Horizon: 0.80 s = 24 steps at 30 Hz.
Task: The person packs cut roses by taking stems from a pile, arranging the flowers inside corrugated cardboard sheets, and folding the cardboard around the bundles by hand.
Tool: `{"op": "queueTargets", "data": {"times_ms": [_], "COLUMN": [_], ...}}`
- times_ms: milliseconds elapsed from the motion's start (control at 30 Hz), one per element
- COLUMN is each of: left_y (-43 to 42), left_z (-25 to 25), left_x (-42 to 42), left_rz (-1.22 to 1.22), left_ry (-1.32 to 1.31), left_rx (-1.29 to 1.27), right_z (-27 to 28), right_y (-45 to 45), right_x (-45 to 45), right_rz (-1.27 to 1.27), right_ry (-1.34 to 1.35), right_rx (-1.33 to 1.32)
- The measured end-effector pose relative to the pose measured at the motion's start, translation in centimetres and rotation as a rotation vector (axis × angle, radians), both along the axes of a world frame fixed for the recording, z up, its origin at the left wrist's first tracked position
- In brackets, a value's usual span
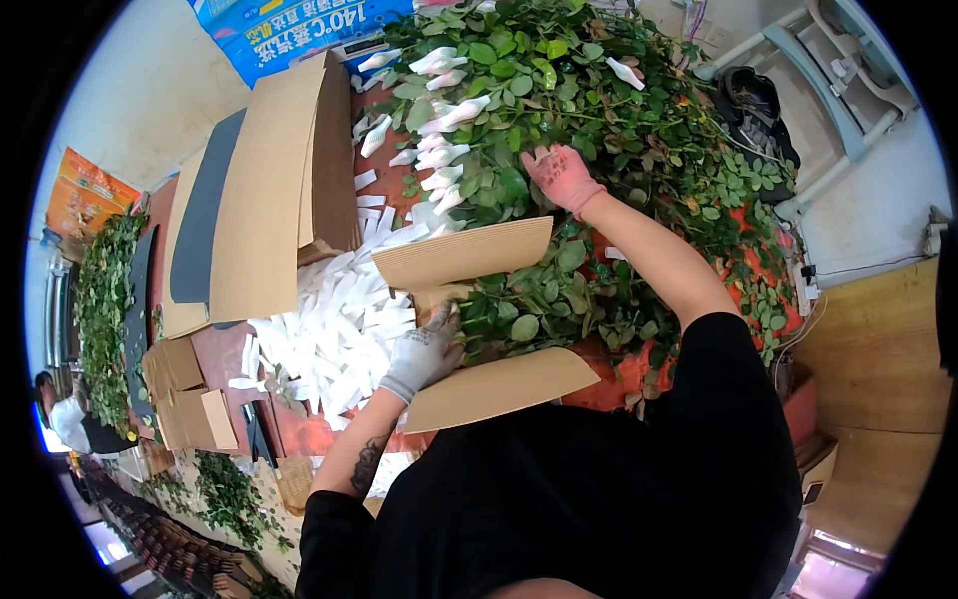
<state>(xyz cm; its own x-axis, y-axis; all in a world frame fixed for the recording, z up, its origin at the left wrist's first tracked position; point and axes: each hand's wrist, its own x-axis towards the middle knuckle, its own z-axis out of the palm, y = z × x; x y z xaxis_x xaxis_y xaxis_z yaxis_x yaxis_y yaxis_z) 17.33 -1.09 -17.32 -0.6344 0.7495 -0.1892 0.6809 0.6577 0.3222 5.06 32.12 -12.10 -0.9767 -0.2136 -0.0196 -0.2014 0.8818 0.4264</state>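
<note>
My left hand (424, 351), in a grey-white glove, rests at the inner part of an open corrugated cardboard wrap (499, 391), beside leafy stems (529, 309) lying between its two flaps. What its fingers hold, if anything, is hidden. My right hand (563, 178), in a pink glove, reaches into the big pile of green leafy stems (639, 110) beyond the wrap; its fingertips touch the leaves and their grip cannot be made out. Flower heads in white sleeves (439, 157) line the pile's left side. Loose white strips (339, 319) are heaped left of the wrap.
A stack of cardboard sheets (269, 190) stands at the left of the red table (299, 431). A black stapler-like tool (259, 432) lies near the table's edge. At the right are a folded chair (828, 90) and a black bag (748, 110). Another person (75, 419) is at far left.
</note>
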Motion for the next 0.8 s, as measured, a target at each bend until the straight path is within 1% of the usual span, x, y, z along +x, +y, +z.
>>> {"op": "queueTargets", "data": {"times_ms": [33,100,167,200,233,267,300,333,367,400,433,467,500,567,600,633,700,733,800], "left_y": [-0.1,0.2,0.3,0.4,0.5,0.6,0.7,0.9,0.8,0.5,0.2,-0.2,-0.2,-0.1,0.9,1.2,1.5,0.9,0.8], "left_z": [0.1,0.0,-0.4,-0.1,0.2,0.5,0.6,0.6,0.4,-0.1,-0.7,-2.0,-2.1,-1.6,1.4,1.6,1.9,0.2,-0.7], "left_x": [0.1,-0.2,-0.3,-0.3,-0.4,-0.5,-0.3,-0.3,-0.4,-0.4,-0.5,-0.6,-0.6,-0.5,-0.1,-0.2,-0.2,-0.6,-0.5], "left_rz": [0.017,-0.002,0.034,0.021,0.002,0.031,0.066,0.081,0.073,0.06,0.045,-0.013,-0.022,-0.045,0.064,0.045,0.087,0.028,0.0], "left_ry": [-0.024,-0.043,-0.062,-0.038,-0.04,-0.09,-0.144,-0.165,-0.17,-0.146,-0.122,-0.029,-0.033,0.051,-0.144,-0.139,-0.216,-0.112,-0.065], "left_rx": [0.005,0.03,0.03,-0.017,-0.011,-0.01,-0.01,-0.036,-0.033,-0.015,0.003,0.029,0.032,-0.004,0.016,0.015,-0.01,-0.013,-0.03], "right_z": [-0.4,-1.0,1.5,2.4,3.6,5.2,7.2,10.3,10.9,12.6,13.5,15.8,16.8,19.3,19.3,19.1,15.7,14.0,10.5], "right_y": [-0.1,1.5,2.7,3.6,4.1,5.3,5.9,5.8,8.0,9.2,11.6,12.0,12.9,11.9,11.1,9.8,7.8,5.6,1.3], "right_x": [-0.3,-0.6,0.7,1.3,1.9,2.7,3.7,5.0,5.6,6.8,7.4,8.8,10.0,11.9,11.7,11.0,7.4,6.0,3.2], "right_rz": [-0.005,0.092,0.04,0.094,0.152,0.213,0.13,0.005,0.035,0.044,0.031,0.052,0.135,0.141,0.146,0.144,0.34,0.297,0.201], "right_ry": [-0.001,0.065,0.057,0.133,0.209,0.267,0.261,0.182,0.264,0.379,0.419,0.475,0.601,0.611,0.648,0.692,0.751,0.612,0.33], "right_rx": [0.004,0.057,0.064,0.085,0.104,0.042,0.046,0.037,-0.037,0.067,0.059,0.017,-0.015,0.111,0.102,0.097,-0.046,-0.031,-0.013]}}
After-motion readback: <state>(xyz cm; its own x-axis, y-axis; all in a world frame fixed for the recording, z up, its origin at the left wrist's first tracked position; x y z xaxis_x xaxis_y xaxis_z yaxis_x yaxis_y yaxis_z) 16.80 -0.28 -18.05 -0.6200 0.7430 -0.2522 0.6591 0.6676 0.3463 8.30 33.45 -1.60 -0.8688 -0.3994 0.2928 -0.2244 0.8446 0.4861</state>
